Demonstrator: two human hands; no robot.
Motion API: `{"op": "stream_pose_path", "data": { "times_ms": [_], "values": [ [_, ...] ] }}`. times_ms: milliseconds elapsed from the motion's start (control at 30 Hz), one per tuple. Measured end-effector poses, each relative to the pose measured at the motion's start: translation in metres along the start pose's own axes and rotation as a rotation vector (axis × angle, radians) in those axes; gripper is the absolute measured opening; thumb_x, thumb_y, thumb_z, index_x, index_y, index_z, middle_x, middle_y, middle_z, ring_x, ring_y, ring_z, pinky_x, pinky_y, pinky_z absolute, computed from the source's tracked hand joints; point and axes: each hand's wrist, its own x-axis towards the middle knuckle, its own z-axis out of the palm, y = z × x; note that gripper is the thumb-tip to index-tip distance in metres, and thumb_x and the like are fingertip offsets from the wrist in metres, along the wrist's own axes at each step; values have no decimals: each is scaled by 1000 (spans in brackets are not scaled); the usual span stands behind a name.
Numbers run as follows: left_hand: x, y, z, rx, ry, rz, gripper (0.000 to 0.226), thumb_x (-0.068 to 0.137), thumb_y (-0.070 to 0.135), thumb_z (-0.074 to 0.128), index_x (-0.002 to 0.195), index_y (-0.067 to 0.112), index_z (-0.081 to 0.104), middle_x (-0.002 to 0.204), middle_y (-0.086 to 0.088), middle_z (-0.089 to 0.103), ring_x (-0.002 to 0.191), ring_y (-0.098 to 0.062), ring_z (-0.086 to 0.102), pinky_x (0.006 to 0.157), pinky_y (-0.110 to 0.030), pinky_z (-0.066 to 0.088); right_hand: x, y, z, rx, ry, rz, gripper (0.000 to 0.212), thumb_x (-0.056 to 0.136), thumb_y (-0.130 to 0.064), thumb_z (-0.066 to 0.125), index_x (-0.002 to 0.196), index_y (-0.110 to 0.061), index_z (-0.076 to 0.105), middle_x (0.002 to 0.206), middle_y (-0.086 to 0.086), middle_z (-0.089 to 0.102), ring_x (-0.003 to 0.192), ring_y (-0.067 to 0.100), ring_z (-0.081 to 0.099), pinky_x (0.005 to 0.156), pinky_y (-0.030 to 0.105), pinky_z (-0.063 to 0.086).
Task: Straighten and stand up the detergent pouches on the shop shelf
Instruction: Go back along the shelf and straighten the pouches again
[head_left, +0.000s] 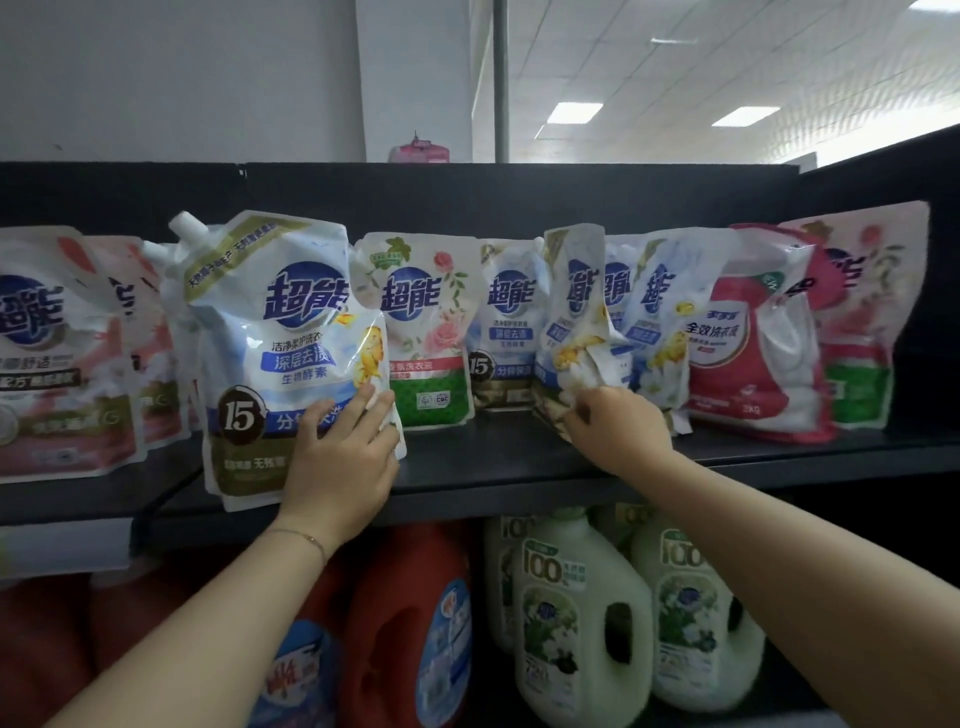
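left hand (337, 457), fingers flat, presses the big blue-white spouted pouch (270, 338) at nine o'clock; right hand (621, 428), fingers curled, clutches the crumpled blue-white pouch (576, 312).

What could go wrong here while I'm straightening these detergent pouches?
The big blue pouch under your left hand sits at the front edge of the shelf, so it might slide off if released. Your right hand grips the crumpled pouch low down, close against the leaning pouch beside it; tugging could topple that one.
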Motion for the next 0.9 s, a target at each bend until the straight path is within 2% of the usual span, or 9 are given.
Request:
{"op": "stream_pose_path", "data": {
  "times_ms": [100,200,267,367,567,667,767,833,900],
  "values": [
    [17,16,-9,-115,12,-89,31,82,27,39,80,17,68,96,0,69,100,-25,63,82,-41,32,3,12,1,111,53,171,26,92,-35,53,93,-10,61,101,6,57,85,25,56,68,33,44],
    [34,38,-7,-241,-60,-87,28,77,27,41,84,16,65,89,0,63,84,-25,59,75,-39,40,7,20,3,196,37,269,47,88,-43,60,116,-8,49,122,10,49,106,30,54,74,34,39],
    [46,56,-3,-292,-132,-80,26,76,25,49,93,15,66,97,-3,62,90,-27,59,75,-39,43,11,23,6,262,12,319,69,85,-49,64,131,-6,36,134,13,44,118,33,51,80,37,40],
    [64,86,2,-337,-311,-109,34,87,28,52,119,21,58,121,-1,53,114,-24,48,89,-39,38,17,25,11,351,-32,391,93,81,-58,66,143,-5,23,143,16,37,125,36,48,94,45,44],
    [98,130,13,-573,-461,-329,36,91,38,51,125,25,50,130,-1,44,123,-23,41,101,-44,34,27,23,22,392,-31,436,111,71,-70,69,145,-3,21,145,17,32,132,35,38,102,44,39],
    [106,144,21,-667,-526,-500,39,92,41,48,128,24,48,136,-2,42,129,-25,36,106,-49,29,30,24,27,518,23,450,111,69,-63,75,146,-6,18,146,19,29,134,37,32,104,46,36],
    [106,145,31,-651,-617,-616,48,93,44,48,134,20,42,142,-6,39,134,-27,32,108,-52,25,33,28,32,603,27,447,111,71,-58,77,151,-15,13,147,18,29,136,39,30,105,48,35],
    [105,140,36,-682,-637,-716,55,92,44,50,137,16,40,143,-9,39,135,-30,32,108,-49,25,34,30,35,632,33,441,104,71,-55,77,150,-18,20,143,16,38,132,38,37,103,48,38],
    [105,137,37,-705,-646,-760,60,91,45,52,140,14,38,144,-10,40,135,-30,33,109,-48,26,33,32,35,710,59,437,88,71,-48,79,142,-19,35,129,9,52,120,32,50,95,43,45]
  ]
}}
